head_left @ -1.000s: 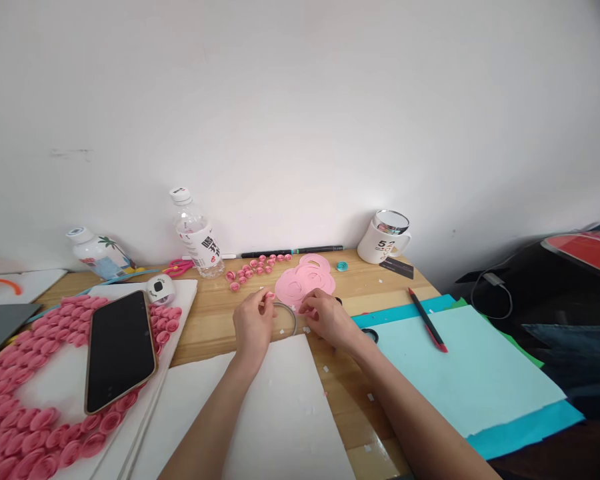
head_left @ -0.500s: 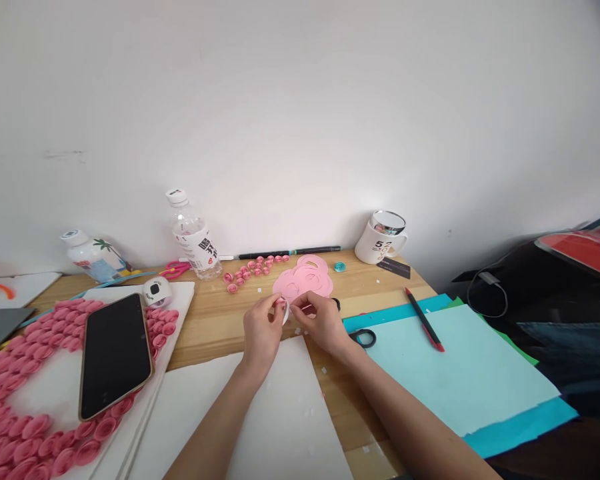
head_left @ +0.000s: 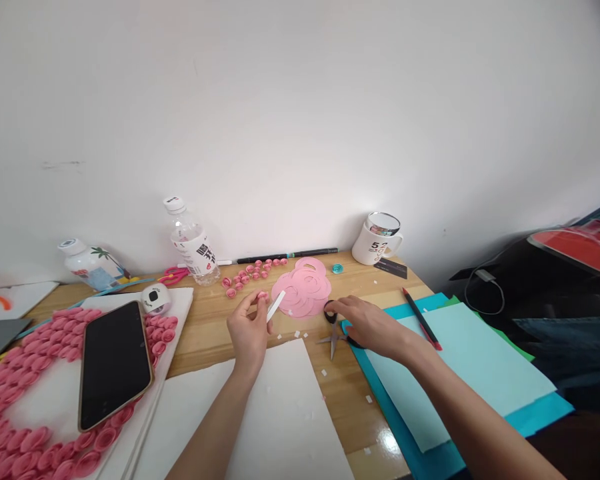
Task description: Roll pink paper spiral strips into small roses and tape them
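Observation:
My left hand [head_left: 249, 327] hovers over the wooden table [head_left: 215, 323], fingers pinched on a small pink paper rose [head_left: 263, 296] and a short white strip [head_left: 275, 306]. My right hand [head_left: 367, 325] reaches right and rests on the black handles of a pair of scissors [head_left: 334, 335] lying at the edge of the blue paper [head_left: 467, 367]. Its fingers curl over the handles. A pile of pink paper spiral discs [head_left: 303, 290] lies just beyond both hands. A white sheet [head_left: 275, 413] lies under my forearms.
A phone [head_left: 114, 363] lies on a white board ringed with pink paper roses [head_left: 10, 413]. Loose small roses [head_left: 245, 273], two bottles [head_left: 193, 243], pink scissors [head_left: 174, 273], a black pen [head_left: 285, 255], a mug [head_left: 377, 247] and a red pencil [head_left: 420, 317] sit along the back. A dark bag [head_left: 545, 287] is at the right.
My hands were together at the pink discs working on a rose. Now the right hand has moved right onto the scissors, while the left keeps the rose and white strip.

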A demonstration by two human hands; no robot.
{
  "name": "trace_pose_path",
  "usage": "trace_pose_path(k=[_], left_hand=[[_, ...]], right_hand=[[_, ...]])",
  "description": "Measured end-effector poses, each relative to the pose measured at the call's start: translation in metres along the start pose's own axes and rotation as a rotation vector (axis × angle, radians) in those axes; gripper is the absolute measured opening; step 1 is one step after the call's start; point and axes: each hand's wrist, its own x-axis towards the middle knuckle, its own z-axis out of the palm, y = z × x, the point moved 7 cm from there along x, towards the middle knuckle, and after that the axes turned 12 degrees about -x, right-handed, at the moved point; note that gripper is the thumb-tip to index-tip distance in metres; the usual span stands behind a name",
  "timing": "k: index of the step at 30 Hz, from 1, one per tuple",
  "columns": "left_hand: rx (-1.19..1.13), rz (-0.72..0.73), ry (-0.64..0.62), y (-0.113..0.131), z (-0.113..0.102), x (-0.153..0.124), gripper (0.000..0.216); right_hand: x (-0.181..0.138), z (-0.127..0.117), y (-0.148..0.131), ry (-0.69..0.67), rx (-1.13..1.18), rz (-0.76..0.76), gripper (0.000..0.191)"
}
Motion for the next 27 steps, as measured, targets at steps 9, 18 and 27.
trace_pose_path(k=[9, 18, 27], left_hand=[[-0.035, 0.011, 0.039, -0.005, -0.002, 0.001, 0.032], [-0.129, -0.072, 0.120, -0.015, -0.007, 0.004, 0.037], [-0.167, -0.091, 0.151, -0.020, -0.008, 0.004, 0.036]], right_hand=[[-0.015, 0.011, -0.008, -0.009, -0.262, -0.135, 0.043], [-0.010, 0.004, 0.009, 0.175, -0.118, -0.125, 0.046], [0.015, 0.005, 0.007, 0.099, 1.126, -0.023, 0.047]])
